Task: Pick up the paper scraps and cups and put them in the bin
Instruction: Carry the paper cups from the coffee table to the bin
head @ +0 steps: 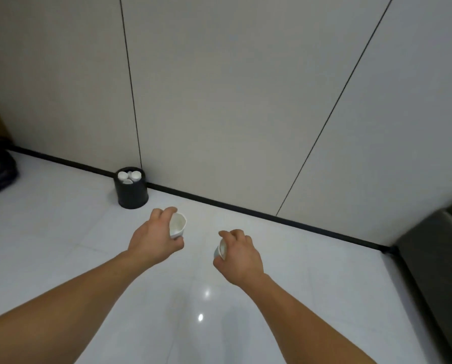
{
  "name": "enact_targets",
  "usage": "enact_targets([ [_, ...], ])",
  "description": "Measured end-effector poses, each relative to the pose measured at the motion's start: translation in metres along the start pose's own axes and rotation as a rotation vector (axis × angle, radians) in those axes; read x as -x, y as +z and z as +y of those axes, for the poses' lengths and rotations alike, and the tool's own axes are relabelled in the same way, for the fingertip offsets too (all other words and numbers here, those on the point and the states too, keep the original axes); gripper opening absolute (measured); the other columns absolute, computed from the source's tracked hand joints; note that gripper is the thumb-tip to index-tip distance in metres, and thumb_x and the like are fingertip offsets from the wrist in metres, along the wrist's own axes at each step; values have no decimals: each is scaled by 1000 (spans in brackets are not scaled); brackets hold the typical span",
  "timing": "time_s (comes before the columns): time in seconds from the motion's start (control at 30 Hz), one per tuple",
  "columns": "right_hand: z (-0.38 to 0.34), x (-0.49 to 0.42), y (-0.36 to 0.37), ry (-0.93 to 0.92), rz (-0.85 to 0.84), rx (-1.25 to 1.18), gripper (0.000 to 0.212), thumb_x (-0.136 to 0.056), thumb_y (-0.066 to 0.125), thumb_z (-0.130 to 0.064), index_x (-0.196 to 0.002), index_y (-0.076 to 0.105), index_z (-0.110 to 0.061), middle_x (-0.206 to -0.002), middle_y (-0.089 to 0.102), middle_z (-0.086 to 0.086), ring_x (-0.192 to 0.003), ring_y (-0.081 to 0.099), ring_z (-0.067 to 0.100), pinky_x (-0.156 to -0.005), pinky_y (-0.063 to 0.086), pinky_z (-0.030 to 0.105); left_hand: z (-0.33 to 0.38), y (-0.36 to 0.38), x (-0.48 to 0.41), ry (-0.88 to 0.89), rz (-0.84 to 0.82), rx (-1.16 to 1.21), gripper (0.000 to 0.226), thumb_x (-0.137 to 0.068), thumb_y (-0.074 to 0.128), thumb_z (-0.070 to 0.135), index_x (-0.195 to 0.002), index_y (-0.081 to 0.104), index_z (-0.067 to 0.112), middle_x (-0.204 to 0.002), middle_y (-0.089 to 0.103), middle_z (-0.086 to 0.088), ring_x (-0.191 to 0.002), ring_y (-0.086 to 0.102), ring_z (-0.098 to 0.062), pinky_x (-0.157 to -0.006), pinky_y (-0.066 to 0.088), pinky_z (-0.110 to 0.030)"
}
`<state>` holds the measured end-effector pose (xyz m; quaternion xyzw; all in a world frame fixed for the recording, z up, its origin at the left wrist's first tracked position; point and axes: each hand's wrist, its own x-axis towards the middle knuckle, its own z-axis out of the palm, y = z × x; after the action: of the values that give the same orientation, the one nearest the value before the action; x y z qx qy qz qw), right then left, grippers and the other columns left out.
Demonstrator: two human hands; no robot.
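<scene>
Head, left cup [178, 226], right cup [221, 249], bin [132, 196] wallside

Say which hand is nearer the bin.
Left. The left hand, holding a dented cup, is just this side of the bin, slightly to its right. The right hand, holding a second cup, is farther right and nearer the camera.

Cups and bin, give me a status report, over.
Left hand grips white cup; right hand grips second cup. Bin ahead, holding cups. Nothing in the way.
</scene>
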<state>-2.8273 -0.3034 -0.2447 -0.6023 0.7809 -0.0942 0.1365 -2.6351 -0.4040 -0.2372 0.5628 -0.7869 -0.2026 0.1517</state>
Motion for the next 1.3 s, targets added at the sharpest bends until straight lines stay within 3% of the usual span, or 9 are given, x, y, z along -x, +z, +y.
enact_targets([
  [0.5, -134, -258, 35, -311, -98, 44, 63, -87, 56, -38, -145, 33, -29, -140, 38, -1, -122, 40, 23, -93, 47, 36, -131, -75, -175, -255, 132, -36, 70, -77, 67, 42, -137, 34, 28, -127, 42, -1, -100, 55, -25, -81, 49, -34],
  [0.73, -187, -386, 35, -455, -153, 30, 66, -87, 57, -38, -147, 31, -27, -142, 37, 0, -126, 38, 24, -97, 44, 36, -178, -107, -259, -379, 235, -60, 72, -77, 68, 42, -139, 33, 28, -127, 42, 0, -99, 55, -22, -77, 46, -30],
  [0.97, -226, -481, 50, -459, -190, 42, 66, -88, 55, -38, -148, 31, -26, -142, 37, -1, -126, 38, 23, -99, 43, 34, -233, -116, -343, -402, 211, -38, 72, -78, 66, 41, -139, 32, 29, -128, 41, 0, -103, 54, -24, -81, 49, -34],
  [1.3, -320, -623, 93, -346, -187, 47, 64, -88, 59, -39, -146, 33, -24, -137, 41, 2, -122, 41, 23, -98, 43, 33, -352, -137, -501, -269, 88, 16, 72, -81, 65, 36, -143, 29, 30, -129, 41, -4, -107, 50, -25, -85, 46, -34],
])
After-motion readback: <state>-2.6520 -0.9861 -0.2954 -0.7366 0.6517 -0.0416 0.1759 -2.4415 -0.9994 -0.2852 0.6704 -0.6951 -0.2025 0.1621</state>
